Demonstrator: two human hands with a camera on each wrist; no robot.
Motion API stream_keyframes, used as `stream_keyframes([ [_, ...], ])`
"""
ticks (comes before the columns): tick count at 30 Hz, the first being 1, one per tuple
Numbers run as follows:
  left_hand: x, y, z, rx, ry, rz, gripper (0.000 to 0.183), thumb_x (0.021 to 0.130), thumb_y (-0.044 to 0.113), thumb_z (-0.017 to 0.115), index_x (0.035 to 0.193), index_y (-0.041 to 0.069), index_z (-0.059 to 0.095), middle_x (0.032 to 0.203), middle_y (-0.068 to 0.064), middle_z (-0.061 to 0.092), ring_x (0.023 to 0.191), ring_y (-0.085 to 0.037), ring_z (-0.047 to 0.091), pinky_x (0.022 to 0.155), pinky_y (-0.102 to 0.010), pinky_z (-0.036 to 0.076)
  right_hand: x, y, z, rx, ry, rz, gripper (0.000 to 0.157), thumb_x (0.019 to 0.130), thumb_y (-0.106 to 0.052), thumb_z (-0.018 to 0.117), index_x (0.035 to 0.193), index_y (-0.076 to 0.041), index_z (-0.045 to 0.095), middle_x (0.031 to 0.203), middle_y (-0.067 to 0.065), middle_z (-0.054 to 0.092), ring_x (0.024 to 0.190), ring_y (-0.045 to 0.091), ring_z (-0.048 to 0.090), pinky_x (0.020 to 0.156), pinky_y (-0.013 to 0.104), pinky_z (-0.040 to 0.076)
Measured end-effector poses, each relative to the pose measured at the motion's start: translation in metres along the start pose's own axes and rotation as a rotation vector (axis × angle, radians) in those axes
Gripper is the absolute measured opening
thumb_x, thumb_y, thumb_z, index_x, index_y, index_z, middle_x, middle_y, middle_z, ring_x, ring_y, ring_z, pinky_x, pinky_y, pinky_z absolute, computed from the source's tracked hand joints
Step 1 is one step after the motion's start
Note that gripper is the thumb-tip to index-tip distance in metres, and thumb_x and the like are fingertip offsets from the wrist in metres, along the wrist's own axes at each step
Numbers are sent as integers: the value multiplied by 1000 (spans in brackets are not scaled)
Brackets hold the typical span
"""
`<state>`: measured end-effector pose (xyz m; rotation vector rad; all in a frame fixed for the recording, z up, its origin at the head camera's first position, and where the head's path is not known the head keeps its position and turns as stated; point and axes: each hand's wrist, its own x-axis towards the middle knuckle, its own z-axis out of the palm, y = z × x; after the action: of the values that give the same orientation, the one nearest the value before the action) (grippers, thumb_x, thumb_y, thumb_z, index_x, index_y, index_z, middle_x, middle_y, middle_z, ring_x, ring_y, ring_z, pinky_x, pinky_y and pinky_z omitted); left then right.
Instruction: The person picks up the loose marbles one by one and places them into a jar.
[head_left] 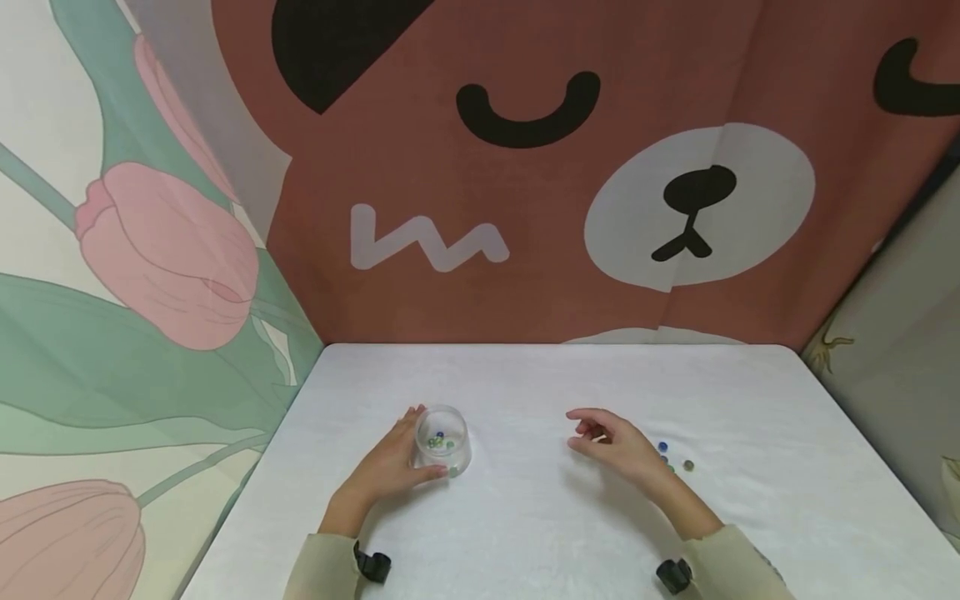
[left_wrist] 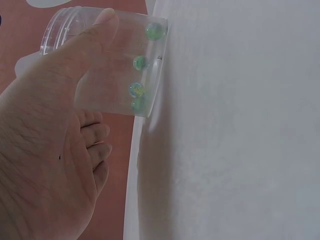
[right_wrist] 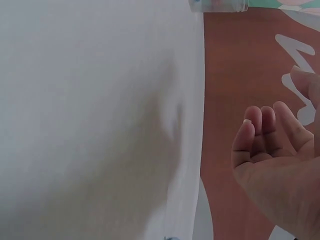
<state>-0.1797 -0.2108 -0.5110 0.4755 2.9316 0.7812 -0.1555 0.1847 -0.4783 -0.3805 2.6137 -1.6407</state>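
Observation:
My left hand (head_left: 391,459) grips a clear plastic jar (head_left: 459,458) on the white table, the thumb along its near side and the fingers round the far side. Several green, blue and clear glass marbles (left_wrist: 154,31) lie at the bottom of the jar, which stands upright. To the right, my right hand (head_left: 621,446) hovers above the table with fingers loosely bent and thumb apart from the index finger. Nothing shows between those fingers in the right wrist view. Behind that wrist lie a few loose marbles (head_left: 688,465), blue, green and brownish, partly hidden by the forearm.
White cloth covers the table (head_left: 517,533). Along its back edge hangs a brown curtain (head_left: 420,300) with a bear's face. A tulip-patterned curtain (head_left: 45,358) hangs at the left, and greyish fabric (head_left: 900,333) at the right. Both wrists wear small black cameras.

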Motion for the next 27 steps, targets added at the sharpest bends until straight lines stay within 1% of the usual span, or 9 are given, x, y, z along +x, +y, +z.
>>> stream_keyframes([
  [3, -1, 1, -1, 0, 0, -1, 115, 78, 67, 75, 162, 9, 21, 168, -11, 22, 155, -31, 20, 124, -53, 23, -7, 3, -7, -17, -19, -1, 48, 92, -23, 76, 133, -2, 62, 114, 15, 67, 98, 12, 63, 86, 27, 55],
  [7, -1, 1, -1, -3, -2, 1, 115, 79, 66, 76, 162, 9, 22, 168, -11, 22, 155, -30, 19, 124, -52, 23, -16, 5, -17, -38, -29, 1, 48, 92, -26, 76, 134, -5, 62, 125, 15, 67, 103, 14, 65, 90, 28, 55],
  [12, 0, -2, 0, -5, 3, 13, 115, 79, 67, 76, 162, 10, 22, 168, -9, 22, 155, -30, 19, 124, -52, 23, -28, 7, -29, -88, -19, -57, 43, 93, -24, 75, 131, -6, 64, 128, 17, 66, 105, 24, 67, 88, 29, 57],
  [15, 0, -3, 1, -4, 4, 18, 115, 79, 67, 76, 162, 10, 21, 168, -9, 21, 155, -29, 19, 124, -51, 23, -35, 10, -38, -113, -6, -55, 42, 93, -23, 76, 130, -6, 65, 129, 16, 66, 107, 28, 67, 88, 30, 57],
  [18, 0, -3, 1, -4, 5, 19, 114, 79, 66, 76, 162, 10, 22, 168, -9, 21, 155, -29, 19, 124, -52, 22, -43, 14, -49, -140, 6, -28, 42, 93, -24, 76, 130, -8, 65, 130, 15, 66, 108, 26, 67, 89, 31, 58],
  [21, 0, -3, 1, 7, 2, 16, 115, 79, 67, 75, 162, 10, 21, 168, -8, 21, 155, -28, 18, 124, -51, 22, -50, 18, -61, -166, 9, -34, 43, 93, -23, 75, 130, -5, 64, 130, 17, 64, 106, 24, 67, 87, 31, 58],
  [24, 1, -3, 2, 16, 0, 11, 115, 79, 67, 75, 162, 10, 20, 168, -7, 21, 156, -27, 18, 125, -50, 22, -56, 23, -71, -187, 19, -20, 44, 93, -22, 75, 131, -2, 63, 129, 17, 64, 104, 18, 67, 84, 26, 58],
  [27, 1, -3, 2, 16, 3, 12, 114, 79, 66, 75, 162, 10, 21, 168, -7, 21, 156, -27, 18, 125, -50, 22, -62, 29, -80, -221, 25, -9, 44, 93, -21, 75, 131, -2, 63, 127, 18, 64, 102, 16, 67, 84, 25, 58],
])
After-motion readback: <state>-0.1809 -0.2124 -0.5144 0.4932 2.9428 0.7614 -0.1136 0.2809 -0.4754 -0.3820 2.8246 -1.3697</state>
